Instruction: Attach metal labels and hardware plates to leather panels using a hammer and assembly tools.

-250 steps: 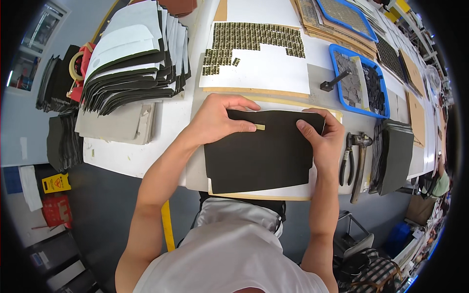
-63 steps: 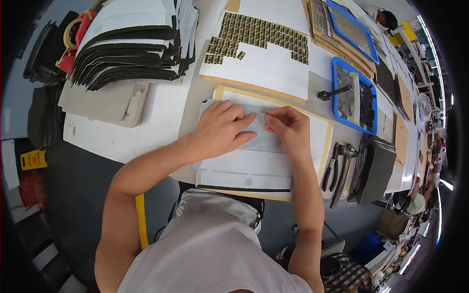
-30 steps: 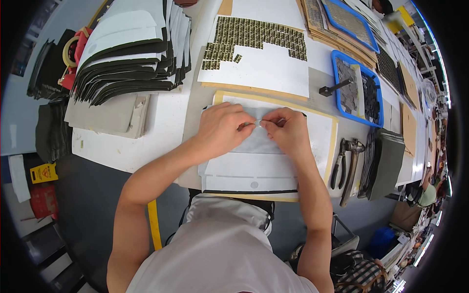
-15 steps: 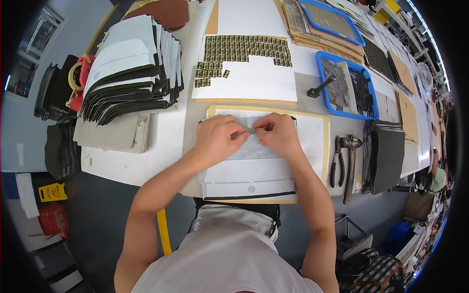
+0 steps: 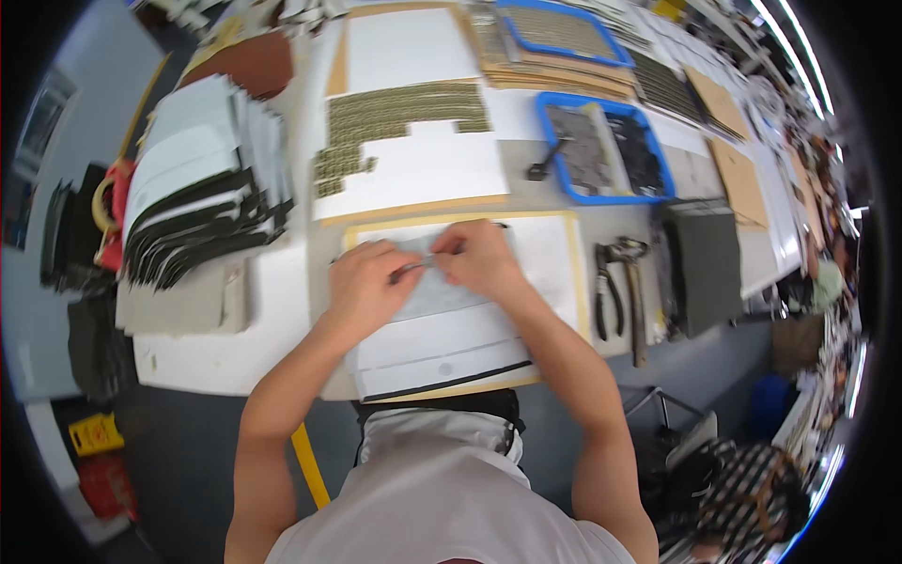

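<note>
Both my hands meet over a pale sheet panel (image 5: 427,350) with a grey upper area and a dark lower edge, lying on a yellow-edged white board (image 5: 554,273). My left hand (image 5: 365,287) is closed, thumb and fingers pinching a small dark grey piece (image 5: 411,270). Close beside it, my right hand (image 5: 481,260) is also closed in a pinch near that piece's right end. Motion blur and the fingers hide exactly what the right fingertips grip.
Beyond the board, small patterned pieces (image 5: 404,111) lie in rows on white sheet. A blue tray (image 5: 609,199) holds grey and black pieces. Pliers (image 5: 609,296) and a hammer (image 5: 635,301) lie right, beside stacked dark panels (image 5: 705,268). Layered panels (image 5: 193,150) are piled left.
The whole view has swung, so the table things appear further left and are blurred. My hands stay together over the panel; their fingertips are slightly further apart, showing more of the small piece.
</note>
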`<state>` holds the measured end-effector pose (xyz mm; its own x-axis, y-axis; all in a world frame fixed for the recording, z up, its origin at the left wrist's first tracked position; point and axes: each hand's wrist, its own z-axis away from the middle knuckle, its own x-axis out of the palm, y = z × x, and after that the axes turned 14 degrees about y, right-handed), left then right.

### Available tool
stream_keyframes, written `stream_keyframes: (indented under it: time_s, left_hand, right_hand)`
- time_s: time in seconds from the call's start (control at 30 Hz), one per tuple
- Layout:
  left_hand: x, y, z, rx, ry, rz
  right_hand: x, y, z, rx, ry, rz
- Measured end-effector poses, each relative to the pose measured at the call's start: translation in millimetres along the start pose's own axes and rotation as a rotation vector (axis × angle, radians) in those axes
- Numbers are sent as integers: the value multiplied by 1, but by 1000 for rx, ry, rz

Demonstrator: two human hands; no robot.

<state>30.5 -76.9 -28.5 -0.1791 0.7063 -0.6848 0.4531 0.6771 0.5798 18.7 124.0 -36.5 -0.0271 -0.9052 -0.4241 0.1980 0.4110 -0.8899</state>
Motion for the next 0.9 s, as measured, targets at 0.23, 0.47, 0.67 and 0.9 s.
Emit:
stream_keyframes:
  time_s: [0.23, 0.47, 0.67, 0.9]
  left_hand:
    - [0, 0, -2, -54, -79, 31]
    - [-3, 5, -2, -64, -50, 109]
    - [-1, 2, -1, -3, -35, 68]
    - [2, 1, -1, 17, 16, 126]
  right_hand:
    - [-25, 2, 14, -427, 110, 54]
    - [-222, 34, -61, -226, 725, 572]
    - [-283, 64, -102, -117, 487, 1105]
    - [-284, 65, -109, -39, 373, 1119]
